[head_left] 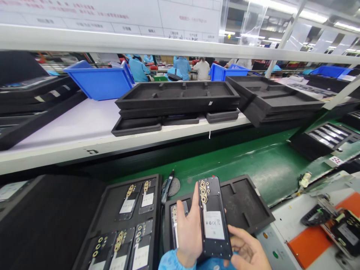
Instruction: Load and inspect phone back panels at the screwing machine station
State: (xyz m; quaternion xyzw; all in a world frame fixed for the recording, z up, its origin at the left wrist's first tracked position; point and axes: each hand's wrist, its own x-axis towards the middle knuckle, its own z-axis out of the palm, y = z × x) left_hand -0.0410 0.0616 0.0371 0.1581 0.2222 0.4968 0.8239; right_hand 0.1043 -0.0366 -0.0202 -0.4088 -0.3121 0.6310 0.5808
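At the far left a black foam tray (pixel 123 221) lies on the bench, its pockets filled with phone back covers (pixel 127 201) that show gold camera rings and white labels. Just right of it a black-handled tool (pixel 166 185) rests over a small round mesh disc (pixel 174 186). Next comes the left hand (pixel 188 230), fingers curled along the left edge of an upright phone back cover (pixel 213 216), thumb side against it, gripping it. The cover stands above a second foam tray (pixel 244 204), which holds one more cover at its left end. The right hand (pixel 249 251) sits low at the cover's bottom right corner, fingers loosely bent, touching and steadying its lower edge. Further right runs the green conveyor belt (pixel 267 165).
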